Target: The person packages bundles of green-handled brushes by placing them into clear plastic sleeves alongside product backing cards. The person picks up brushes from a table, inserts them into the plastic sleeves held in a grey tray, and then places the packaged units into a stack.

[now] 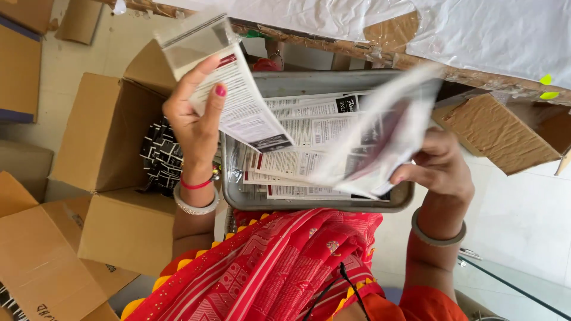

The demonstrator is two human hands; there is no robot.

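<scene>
- The left hand (193,119) is raised at the left of the scene, with the fingers closed around a clear packet (229,83) that has a printed white card inside; the thumb lies on the front of the packet.
- This packet is tilted, its top corner pointing up and to the left, and its lower end hangs over the left edge of the tray.
- On the left wrist there are a red thread and a pale bangle (195,205).
- The right hand (440,166) is at the right of the scene, and its fingers pinch the lower edge of a second clear packet (386,137), which is blurred; something dark red shows inside it.
- The second packet stands over the right part of the tray.
- A grey bangle (437,233) is on the right wrist.
- Between the two hands is a grey metal tray (321,82); it is filled with many more flat packets (297,160) with white printed cards, lying one over another.
- The tray rests on the lap of the person, over red patterned cloth (279,267).
- To the left of the tray an open cardboard box (104,134) stands on the floor; dark black-and-white items (160,156) lie in it, just beside the left wrist.
- More flat cardboard (35,249) lies at the near left.
- At the far side there is a worktop (476,35) covered with a white plastic sheet, and below it, at the right, one more cardboard box (505,134).
</scene>
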